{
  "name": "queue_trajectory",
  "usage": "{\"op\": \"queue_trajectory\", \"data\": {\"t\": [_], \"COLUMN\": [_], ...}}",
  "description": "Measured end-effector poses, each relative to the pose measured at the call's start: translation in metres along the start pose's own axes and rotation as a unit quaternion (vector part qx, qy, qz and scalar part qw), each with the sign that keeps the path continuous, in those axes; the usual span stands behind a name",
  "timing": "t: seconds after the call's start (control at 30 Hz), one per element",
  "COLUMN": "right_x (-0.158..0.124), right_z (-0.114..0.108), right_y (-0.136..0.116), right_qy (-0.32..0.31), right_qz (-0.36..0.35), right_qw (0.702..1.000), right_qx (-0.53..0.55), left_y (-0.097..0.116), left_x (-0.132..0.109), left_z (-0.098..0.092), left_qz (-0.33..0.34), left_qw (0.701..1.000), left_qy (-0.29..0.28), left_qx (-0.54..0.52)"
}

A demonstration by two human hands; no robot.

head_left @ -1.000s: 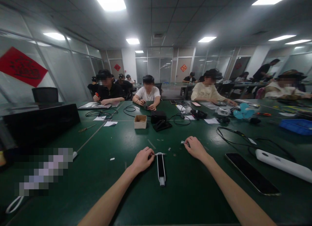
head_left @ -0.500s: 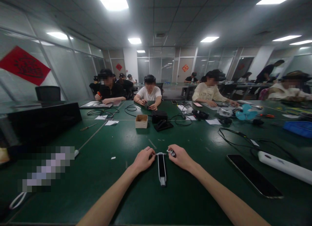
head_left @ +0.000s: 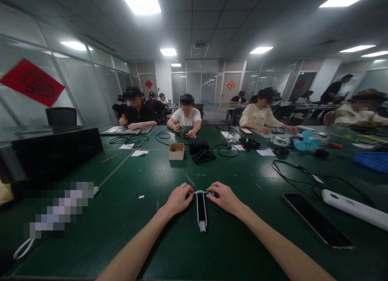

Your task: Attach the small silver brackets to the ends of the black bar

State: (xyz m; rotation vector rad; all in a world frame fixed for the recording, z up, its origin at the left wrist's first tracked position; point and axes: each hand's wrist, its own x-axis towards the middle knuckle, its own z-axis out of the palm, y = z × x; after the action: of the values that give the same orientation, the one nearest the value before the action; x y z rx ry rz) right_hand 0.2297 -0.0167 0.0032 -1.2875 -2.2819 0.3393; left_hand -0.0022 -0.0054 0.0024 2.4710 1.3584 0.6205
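Observation:
A narrow device with a white rim and a black face lies lengthwise on the green table, its light grey end toward me. My left hand is closed beside its far end, fingers pinched at a thin piece that meets the device's left side. What the fingers hold is mostly hidden. Opposite it, my right hand pinches a small grey metal piece, whose tip points at the device's far right corner. Whether that tip touches the device I cannot tell.
A phone and a long white device with black cables lie to the right. Ahead are a small cardboard box and a black box. A screwdriver lies left. Several people sit across the table.
My right hand has turned and moved slightly inward, bringing the small metal piece in line with the device's far end. My left hand and the device stay nearly still.

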Motion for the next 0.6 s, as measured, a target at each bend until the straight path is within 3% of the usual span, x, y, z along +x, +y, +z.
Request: {"op": "queue_trajectory", "data": {"t": [0.4,0.6], "right_x": [0.003,0.005], "right_z": [-0.001,-0.015], "right_y": [0.001,0.021], "right_qy": [-0.01,0.062], "right_qz": [-0.05,-0.026], "right_qw": [0.997,0.995], "right_qx": [-0.062,-0.07], "left_y": [-0.002,0.001], "left_x": [0.0,0.0], "left_z": [0.004,-0.001], "left_qz": [0.004,-0.006], "left_qw": [1.0,1.0], "left_qy": [0.001,0.005], "left_qx": [0.014,-0.001]}}
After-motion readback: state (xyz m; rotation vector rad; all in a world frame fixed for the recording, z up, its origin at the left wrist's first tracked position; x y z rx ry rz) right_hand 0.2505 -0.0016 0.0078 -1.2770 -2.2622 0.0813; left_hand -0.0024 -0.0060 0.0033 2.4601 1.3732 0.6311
